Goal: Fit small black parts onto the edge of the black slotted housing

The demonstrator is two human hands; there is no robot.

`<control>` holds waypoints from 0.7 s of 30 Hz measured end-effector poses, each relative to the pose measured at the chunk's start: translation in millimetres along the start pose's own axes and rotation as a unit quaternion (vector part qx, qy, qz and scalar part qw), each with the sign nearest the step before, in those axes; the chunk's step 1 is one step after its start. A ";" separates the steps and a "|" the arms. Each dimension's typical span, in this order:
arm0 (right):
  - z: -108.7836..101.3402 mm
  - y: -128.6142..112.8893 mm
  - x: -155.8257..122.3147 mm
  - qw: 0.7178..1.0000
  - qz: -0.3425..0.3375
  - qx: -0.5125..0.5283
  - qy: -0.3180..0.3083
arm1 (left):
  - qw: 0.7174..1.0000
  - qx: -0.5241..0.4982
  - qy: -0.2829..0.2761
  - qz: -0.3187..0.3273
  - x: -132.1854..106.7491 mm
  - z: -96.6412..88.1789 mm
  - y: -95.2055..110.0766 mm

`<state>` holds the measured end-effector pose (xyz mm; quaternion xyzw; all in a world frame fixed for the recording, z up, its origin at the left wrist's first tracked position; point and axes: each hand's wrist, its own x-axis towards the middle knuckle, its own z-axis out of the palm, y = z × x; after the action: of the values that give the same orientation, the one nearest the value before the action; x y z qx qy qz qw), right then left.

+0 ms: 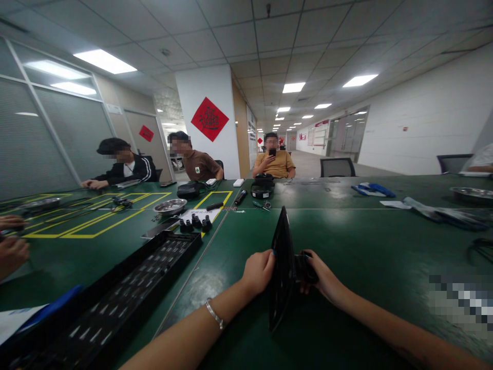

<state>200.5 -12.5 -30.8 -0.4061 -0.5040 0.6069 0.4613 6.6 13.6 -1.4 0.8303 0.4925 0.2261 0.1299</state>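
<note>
The green table (365, 231) is crowded toward its far side: a black pouch (188, 190), a black case (262, 187), pliers-like tools (264, 206) and a dark cylinder (241, 198) are spread there, with blue-and-white gloves (373, 190) farther right. Black sockets (196, 223) are clustered just beyond the long black tray (115, 271), by which much of the left side is taken up. At the left edge, a co-worker's hands (13, 247) are seen.

In the tray, small bright pieces (133, 280) are set in rows. The contents of the metal bowl (169, 207) cannot be made out.

A thin black panel (283, 267) is held upright above the near table, between the hands. It is gripped by the curled left hand (260, 271), whose fingertips are partly hidden; the black mount (306, 268) behind it is clasped by the nearly closed right hand (322, 277).
</note>
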 end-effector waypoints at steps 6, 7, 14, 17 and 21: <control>1.9 -5.1 -3.5 1.000 0.004 -0.001 0.001 | 1.000 0.000 -0.009 -0.007 0.0 0.1 -0.2; 2.6 -6.2 -4.1 1.000 0.005 -0.002 0.002 | 1.000 0.001 -0.009 -0.009 -0.2 -0.3 0.1; 3.6 -4.2 -2.2 1.000 0.005 -0.003 0.011 | 1.000 0.005 -0.009 -0.010 -0.8 -1.1 -0.2; 2.7 -2.2 -1.6 1.000 0.002 -0.001 0.011 | 1.000 0.012 -0.017 -0.019 -0.3 -0.2 -1.3; 2.8 -3.5 -2.8 1.000 -0.005 -0.004 0.004 | 1.000 0.010 -0.005 -0.005 -0.7 -0.6 -0.3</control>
<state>199.0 -15.6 -26.9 -0.4082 -0.5065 0.6009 0.4645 5.8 13.1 -1.2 0.8301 0.4986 0.2160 0.1251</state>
